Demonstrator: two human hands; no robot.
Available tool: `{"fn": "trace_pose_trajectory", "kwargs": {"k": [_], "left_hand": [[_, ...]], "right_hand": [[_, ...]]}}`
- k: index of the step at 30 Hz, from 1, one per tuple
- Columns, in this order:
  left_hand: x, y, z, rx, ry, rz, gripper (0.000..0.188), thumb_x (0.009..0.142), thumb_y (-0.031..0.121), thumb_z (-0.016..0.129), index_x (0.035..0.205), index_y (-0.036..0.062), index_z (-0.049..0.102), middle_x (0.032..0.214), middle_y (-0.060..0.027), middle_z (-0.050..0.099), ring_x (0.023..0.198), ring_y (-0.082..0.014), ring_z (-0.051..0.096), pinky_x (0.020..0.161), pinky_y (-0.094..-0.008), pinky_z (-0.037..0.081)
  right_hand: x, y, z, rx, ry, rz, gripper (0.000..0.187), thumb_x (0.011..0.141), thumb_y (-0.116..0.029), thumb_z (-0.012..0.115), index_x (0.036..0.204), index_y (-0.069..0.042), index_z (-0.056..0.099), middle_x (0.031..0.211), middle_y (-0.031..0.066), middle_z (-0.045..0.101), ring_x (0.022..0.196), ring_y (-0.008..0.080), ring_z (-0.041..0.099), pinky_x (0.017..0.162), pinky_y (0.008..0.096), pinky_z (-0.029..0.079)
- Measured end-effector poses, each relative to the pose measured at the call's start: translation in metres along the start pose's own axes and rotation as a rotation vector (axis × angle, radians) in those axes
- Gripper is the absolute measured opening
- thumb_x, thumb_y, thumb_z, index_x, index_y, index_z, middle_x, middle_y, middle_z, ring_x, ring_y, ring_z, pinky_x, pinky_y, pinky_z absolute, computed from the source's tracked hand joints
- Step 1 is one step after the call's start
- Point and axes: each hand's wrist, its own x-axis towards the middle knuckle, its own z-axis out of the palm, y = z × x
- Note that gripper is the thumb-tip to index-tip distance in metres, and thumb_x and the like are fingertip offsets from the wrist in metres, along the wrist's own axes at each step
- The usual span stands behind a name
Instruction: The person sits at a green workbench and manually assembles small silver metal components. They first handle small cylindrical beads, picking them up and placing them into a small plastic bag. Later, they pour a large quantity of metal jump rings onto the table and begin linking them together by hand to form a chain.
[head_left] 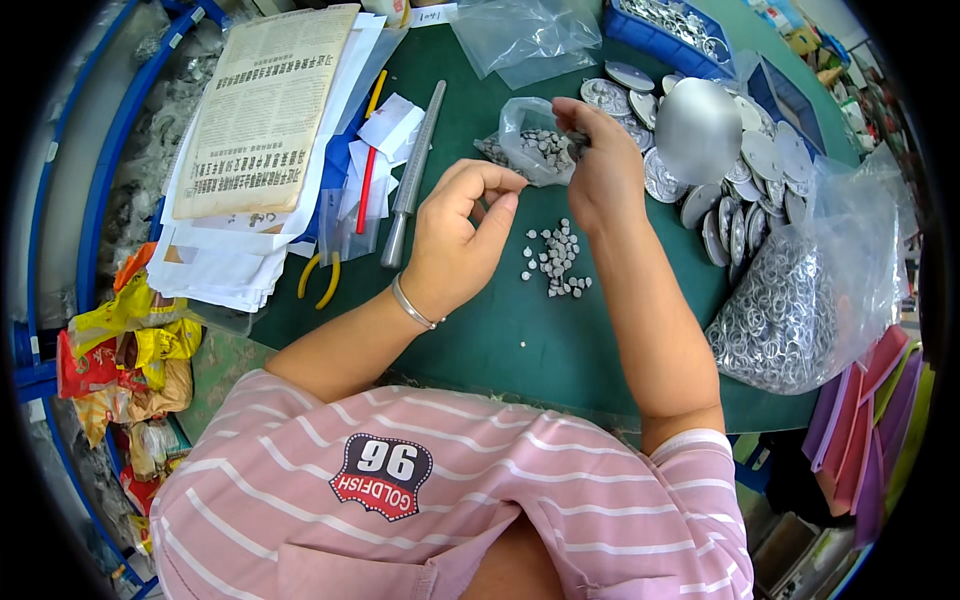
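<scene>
Between my hands, a clear plastic bag [522, 122] lies partly open on the green table, with small grey metal pieces [545, 150] in and around it. My left hand [462, 225], a silver bangle on its wrist, has curled fingers; the fingertips pinch at the bag's near left edge. At the bag's right side, my right hand [606, 165] is cupped inward with its fingers bent. Dark grey bits show at its fingers, but its palm is hidden. Nearer to me, a loose pile of the same small pieces [556, 262] lies on the tabletop [480, 330].
Papers [255, 120], a steel file [413, 175], a red pen [366, 190] and yellow-handled pliers [322, 282] lie left. Round metal discs [662, 178] heap up right, near a bag of metal rings [780, 310]. Blue bins [668, 38] stand behind.
</scene>
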Motion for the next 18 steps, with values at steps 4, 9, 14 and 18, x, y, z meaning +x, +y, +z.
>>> {"fn": "trace_pose_trajectory", "kwargs": {"k": [4, 9, 14, 18], "left_hand": [[-0.003, -0.003, -0.008, 0.141, -0.118, -0.03, 0.014, 0.084, -0.001, 0.057, 0.098, 0.0, 0.061, 0.094, -0.0063, 0.058, 0.077, -0.0115, 0.056, 0.069, -0.0225, 0.044], [-0.004, -0.021, -0.01, 0.412, -0.402, -0.059, 0.02, 0.08, 0.001, 0.062, 0.1, 0.0003, 0.061, 0.096, -0.0116, 0.056, 0.079, -0.0211, 0.058, 0.071, -0.0289, 0.047], [-0.01, -0.037, 0.013, 0.519, -0.445, 0.089, 0.022, 0.076, 0.003, 0.066, 0.097, 0.0004, 0.06, 0.093, -0.0157, 0.052, 0.087, -0.0338, 0.057, 0.076, -0.0389, 0.048], [-0.014, -0.045, 0.026, 0.508, -0.498, 0.136, 0.014, 0.074, 0.0, 0.065, 0.086, 0.0008, 0.058, 0.088, -0.014, 0.053, 0.082, -0.0344, 0.057, 0.074, -0.0405, 0.048]], "right_hand": [[0.001, -0.002, 0.001, -0.083, -0.087, 0.038, 0.028, 0.089, -0.005, 0.046, 0.111, 0.003, 0.062, 0.112, 0.0106, 0.062, 0.108, 0.0187, 0.053, 0.1, 0.0271, 0.033], [-0.023, -0.014, -0.039, -0.349, -0.11, -0.044, 0.025, 0.087, -0.001, 0.046, 0.103, 0.001, 0.065, 0.102, 0.0087, 0.065, 0.095, 0.0163, 0.059, 0.08, 0.0289, 0.046], [-0.05, 0.02, -0.083, -0.932, -0.258, -0.251, 0.016, 0.081, 0.003, 0.057, 0.092, -0.001, 0.068, 0.095, 0.0088, 0.067, 0.09, 0.0225, 0.062, 0.077, 0.0314, 0.05], [-0.053, 0.043, -0.077, -1.045, -0.219, -0.579, 0.014, 0.075, 0.002, 0.063, 0.087, -0.003, 0.069, 0.096, 0.0094, 0.067, 0.088, 0.0288, 0.061, 0.077, 0.0351, 0.05]]}}
